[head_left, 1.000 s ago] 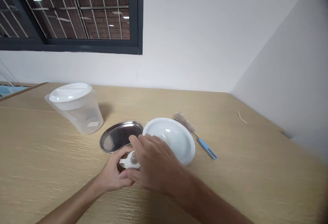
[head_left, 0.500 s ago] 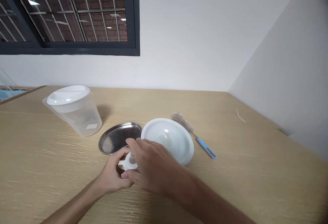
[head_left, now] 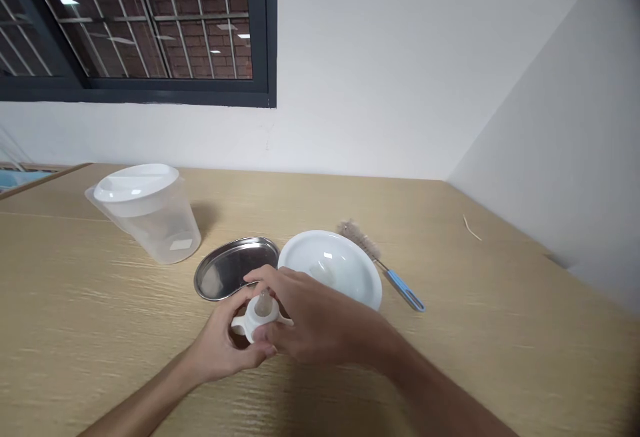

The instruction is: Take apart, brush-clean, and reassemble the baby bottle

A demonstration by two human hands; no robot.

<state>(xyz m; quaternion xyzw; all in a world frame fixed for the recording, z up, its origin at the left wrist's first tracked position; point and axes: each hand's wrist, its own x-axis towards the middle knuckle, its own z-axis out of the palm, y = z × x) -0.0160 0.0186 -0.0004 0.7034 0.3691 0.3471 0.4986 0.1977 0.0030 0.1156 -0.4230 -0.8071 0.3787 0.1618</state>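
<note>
Both my hands meet over a small baby bottle on the wooden table (head_left: 75,317). My left hand (head_left: 220,347) curls round the bottle's body, which is mostly hidden. My right hand (head_left: 313,317) grips the white handled collar with its clear teat (head_left: 260,313), thumb and fingers closed on it. Just behind my hands lie an oval steel tray (head_left: 227,273) and a white bowl (head_left: 335,270) with something clear inside.
A lidded clear plastic jug (head_left: 145,213) stands at the back left. A bottle brush with a blue handle (head_left: 385,270) lies right of the bowl. White walls close the table at the back and right; a barred window is above left.
My right hand has turned and pulled back over the collar, so the white handles and teat show more. The left hand stays wrapped on the bottle.
</note>
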